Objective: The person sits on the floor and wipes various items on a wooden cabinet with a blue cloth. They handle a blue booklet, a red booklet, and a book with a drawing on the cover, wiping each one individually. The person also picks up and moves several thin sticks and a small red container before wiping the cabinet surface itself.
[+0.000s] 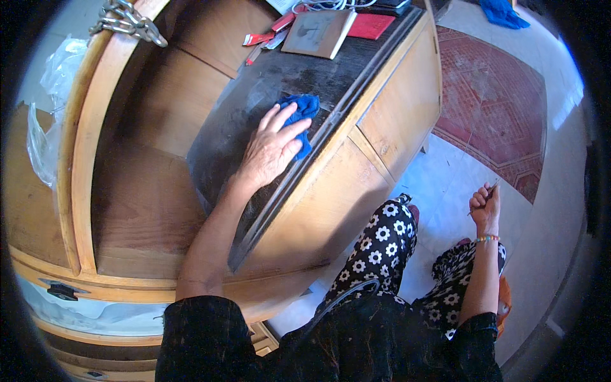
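My left hand [271, 148] lies palm down on a blue cloth [305, 106], with the fingers spread over it. The cloth is bunched against a dark, scuffed surface [248, 102] inside a wooden cabinet [329, 200]. Pale smears mark that surface around the hand. Out to the side, above the tiled floor, my right hand [486, 205] is curled around a small, thin object [491, 189]. What this object is cannot be made out.
On the dark surface's far end lie a book [317, 32], a red booklet [370, 26] and white cables [329, 5]. A metal chain [129, 24] wraps the wooden frame [98, 110], near a clear plastic bag [45, 138]. A red patterned rug [491, 105] covers part of the floor.
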### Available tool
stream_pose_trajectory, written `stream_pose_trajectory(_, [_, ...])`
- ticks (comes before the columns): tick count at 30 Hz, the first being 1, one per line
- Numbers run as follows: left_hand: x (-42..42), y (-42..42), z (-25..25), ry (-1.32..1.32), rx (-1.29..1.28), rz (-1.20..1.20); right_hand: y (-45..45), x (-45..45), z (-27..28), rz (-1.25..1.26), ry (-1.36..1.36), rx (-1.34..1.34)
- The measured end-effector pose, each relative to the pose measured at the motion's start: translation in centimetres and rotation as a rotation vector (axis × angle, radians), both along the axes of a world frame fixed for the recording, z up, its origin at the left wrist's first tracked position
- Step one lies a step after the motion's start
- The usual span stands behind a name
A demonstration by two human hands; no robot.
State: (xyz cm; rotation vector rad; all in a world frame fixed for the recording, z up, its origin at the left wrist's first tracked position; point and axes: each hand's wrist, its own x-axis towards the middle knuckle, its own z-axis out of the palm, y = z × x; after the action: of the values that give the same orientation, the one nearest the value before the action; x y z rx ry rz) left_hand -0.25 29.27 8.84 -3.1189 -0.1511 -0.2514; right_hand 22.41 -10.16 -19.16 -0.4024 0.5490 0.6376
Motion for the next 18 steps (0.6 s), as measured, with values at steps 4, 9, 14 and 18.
stream_pose_trajectory(4, [1.8,5.6,-1.9,-0.086,0.051,0.175,0.7,-0.1,0.0,0.035,-0.004,-0.020])
stream_pose_trajectory(9, [1.6,14.0,-2.8,-0.058,0.232,0.507,0.6,0.0,0.8,0.031,0.020,-0.020])
stream_pose_trajectory(14, [2.7,18.3,-0.3,-0.249,0.060,0.692,-0.1,0.6,0.1,0.002,-0.026,-0.018])
stream_pose_trajectory(18, [8.3,7.7,-1.4,-0.169,0.152,0.277,0.2,0.3,0.7,-0.012,0.027,-0.123])
